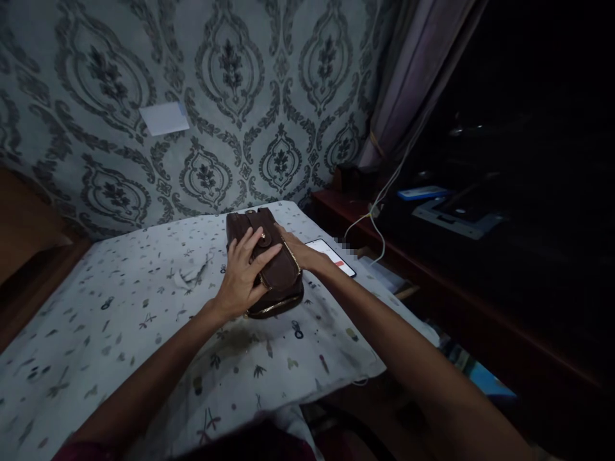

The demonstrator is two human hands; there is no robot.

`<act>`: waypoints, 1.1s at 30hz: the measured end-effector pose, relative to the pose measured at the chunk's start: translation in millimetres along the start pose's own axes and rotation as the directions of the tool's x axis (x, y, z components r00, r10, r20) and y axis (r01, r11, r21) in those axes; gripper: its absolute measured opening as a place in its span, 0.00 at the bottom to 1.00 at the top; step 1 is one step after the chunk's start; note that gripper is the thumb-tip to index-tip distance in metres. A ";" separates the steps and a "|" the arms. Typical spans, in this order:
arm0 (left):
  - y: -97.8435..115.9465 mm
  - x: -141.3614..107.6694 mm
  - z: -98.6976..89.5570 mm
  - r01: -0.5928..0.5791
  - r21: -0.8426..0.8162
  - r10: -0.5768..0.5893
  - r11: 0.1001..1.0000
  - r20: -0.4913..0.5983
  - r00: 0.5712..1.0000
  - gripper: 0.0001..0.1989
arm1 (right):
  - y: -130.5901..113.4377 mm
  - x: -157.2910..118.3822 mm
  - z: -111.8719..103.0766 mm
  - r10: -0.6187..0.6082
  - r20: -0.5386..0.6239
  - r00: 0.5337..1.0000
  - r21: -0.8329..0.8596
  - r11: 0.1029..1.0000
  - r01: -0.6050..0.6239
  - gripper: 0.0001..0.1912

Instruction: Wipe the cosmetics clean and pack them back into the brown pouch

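Observation:
A dark brown leather-look bag (283,272) with gold zips lies on the patterned white sheet (158,333). A round snap sits on its upper flap. Across the top rests my left hand (245,275), its fingers and thumb spread over the surface and touching it. My right hand (300,253) is against the bag's right side, with most of its fingers hidden behind the zipped edge. Just right of that hand, a phone (346,268) with a lit screen lies on the sheet.
Patterned wallpaper (230,96) covers the wall behind, with a white paper (166,119) on it. A pale cable (384,192) hangs at the right. A dark wooden ledge (331,205) borders the sheet there, and a blue-edged object (423,193) lies beyond it. Brown wood (48,269) stands at the left.

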State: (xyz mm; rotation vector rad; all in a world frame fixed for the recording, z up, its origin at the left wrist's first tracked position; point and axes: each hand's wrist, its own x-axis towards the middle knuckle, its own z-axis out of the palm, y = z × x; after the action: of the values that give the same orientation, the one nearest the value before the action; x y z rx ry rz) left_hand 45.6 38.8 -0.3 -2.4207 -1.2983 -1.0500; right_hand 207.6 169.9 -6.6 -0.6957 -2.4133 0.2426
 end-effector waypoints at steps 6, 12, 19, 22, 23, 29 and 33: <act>-1.9 -2.8 7.5 0.013 -0.003 -0.013 1.000 -0.055 0.998 0.22 | -8.4 -7.8 -27.2 -0.103 0.140 0.985 0.215 0.974 0.071 0.35; -2.7 -3.7 7.2 -0.025 0.005 0.026 1.000 -0.037 0.999 0.25 | 1.0 -22.2 -30.7 0.038 0.127 0.991 0.598 0.794 -0.107 0.38; 1.7 -3.1 4.0 -0.003 0.088 0.000 0.996 0.041 0.999 0.30 | -22.6 -42.6 -30.8 0.167 0.063 0.984 0.635 0.754 -0.168 0.39; 2.0 -2.8 0.4 -0.008 0.108 -0.001 0.994 0.086 0.996 0.34 | -33.9 -44.6 -27.2 0.148 0.060 0.987 0.471 0.868 -0.158 0.51; 1.8 -2.7 -1.9 -0.015 0.109 0.003 0.994 0.108 0.994 0.36 | -35.0 -44.7 -25.3 0.146 0.049 0.988 0.432 0.889 -0.153 0.53; -2.1 -2.3 -24.3 -0.107 0.045 0.090 0.993 0.288 0.953 0.39 | -30.0 -45.8 -15.9 0.114 0.000 0.993 0.327 0.939 -0.108 0.52; -6.2 -2.0 -31.4 -0.101 0.022 0.088 0.995 0.329 0.940 0.43 | -31.5 -47.0 -10.2 0.125 -0.067 0.990 0.271 0.957 -0.103 0.50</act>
State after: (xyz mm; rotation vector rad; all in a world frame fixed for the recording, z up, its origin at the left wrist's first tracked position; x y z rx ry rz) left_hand 24.4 26.2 20.2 -2.6801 -1.2624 -0.6082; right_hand 232.3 118.3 -12.0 -0.7058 -2.2080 0.5646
